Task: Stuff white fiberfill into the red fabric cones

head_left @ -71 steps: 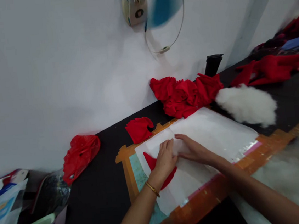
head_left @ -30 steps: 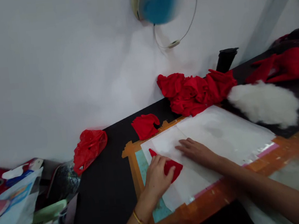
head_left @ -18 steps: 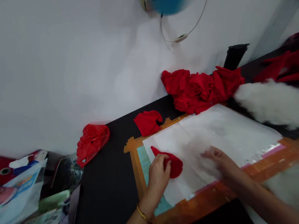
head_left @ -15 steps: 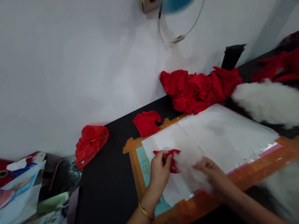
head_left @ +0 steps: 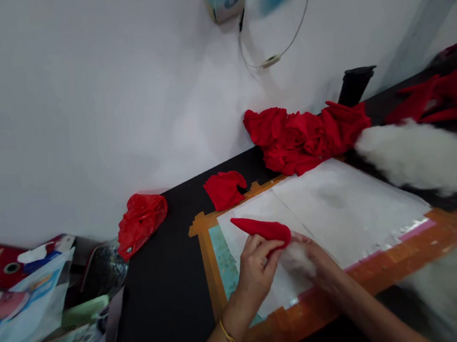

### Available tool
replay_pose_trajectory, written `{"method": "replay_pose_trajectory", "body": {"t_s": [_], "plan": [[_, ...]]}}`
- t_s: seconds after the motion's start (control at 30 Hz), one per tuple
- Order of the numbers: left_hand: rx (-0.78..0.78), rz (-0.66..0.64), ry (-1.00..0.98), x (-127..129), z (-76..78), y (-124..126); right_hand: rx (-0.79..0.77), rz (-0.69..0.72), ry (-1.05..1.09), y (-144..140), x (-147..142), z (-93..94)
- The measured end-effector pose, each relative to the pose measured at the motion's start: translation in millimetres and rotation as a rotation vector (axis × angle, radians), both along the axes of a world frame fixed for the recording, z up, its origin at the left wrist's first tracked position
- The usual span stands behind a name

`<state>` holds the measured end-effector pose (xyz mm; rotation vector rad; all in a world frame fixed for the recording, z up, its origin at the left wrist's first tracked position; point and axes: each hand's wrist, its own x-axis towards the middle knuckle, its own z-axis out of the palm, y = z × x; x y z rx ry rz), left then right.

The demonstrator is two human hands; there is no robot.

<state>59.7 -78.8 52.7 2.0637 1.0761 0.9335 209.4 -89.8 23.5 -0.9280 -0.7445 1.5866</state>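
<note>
Here was the left hand [head_left: 255, 266], its fingers clamped on the wide, rounded end of a red cloth piece [head_left: 261, 227]! The piece was over the left part of a white sheet [head_left: 338, 208], narrow tip angled up and left toward the far edge of the desk [head_left: 163, 292]. In came the right hand [head_left: 317, 254] on the other side, a wad of white fluff [head_left: 299, 259] against it, right by the cloth's wide end; its fingertips were partly hidden and blurred, so whether they were closed, I could not tell. Orange tape [head_left: 207, 260] ran down the sheet's left side and along the near edge. Up at the far edge, by the wall: a red plastic bag [head_left: 142, 223], a small red cloth [head_left: 224, 190], then a big red heap [head_left: 306, 135]. Farther right sat a mound of fluff [head_left: 417, 156], near that heap.
</note>
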Motion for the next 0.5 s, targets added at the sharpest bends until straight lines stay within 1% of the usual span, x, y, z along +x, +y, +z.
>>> {"method": "replay_pose_trajectory", "body": {"t_s": [0.07, 0.13, 0.17, 0.2, 0.27, 0.33, 0.37, 0.43, 0.5], "plan": [[-0.035, -0.070, -0.010, -4, 3.8, -4, -0.012, -0.030, 0.061, -3, -6, 0.6], [-0.057, -0.083, -0.027, -7, 5.6, -7, -0.021, -0.042, 0.076, -6, -12, 1.2], [-0.081, -0.054, -0.064, -7, 5.2, -7, -0.026, -0.044, 0.081, -7, -15, 1.9], [-0.117, 0.007, -0.134, -7, 4.1, -7, -0.020, -0.044, 0.079, -9, -18, 2.9], [-0.217, 0.195, -0.370, -6, 0.8, -5, 0.045, -0.046, 0.032, -10, -20, 5.3], [-0.348, 0.382, -0.661, -3, -1.2, -1, 0.185, -0.055, -0.115, -10, -22, 7.2], [-0.417, 0.439, -0.788, -2, -0.8, 1, 0.286, -0.062, -0.235, -9, -22, 7.6], [-0.585, 0.460, -0.961, -1, 2.4, 3, 0.528, -0.086, -0.530, -8, -24, 6.1], [-0.762, 0.422, -1.056, -1, 6.7, 5, 0.752, -0.122, -0.812, -7, -29, 2.5]]}}
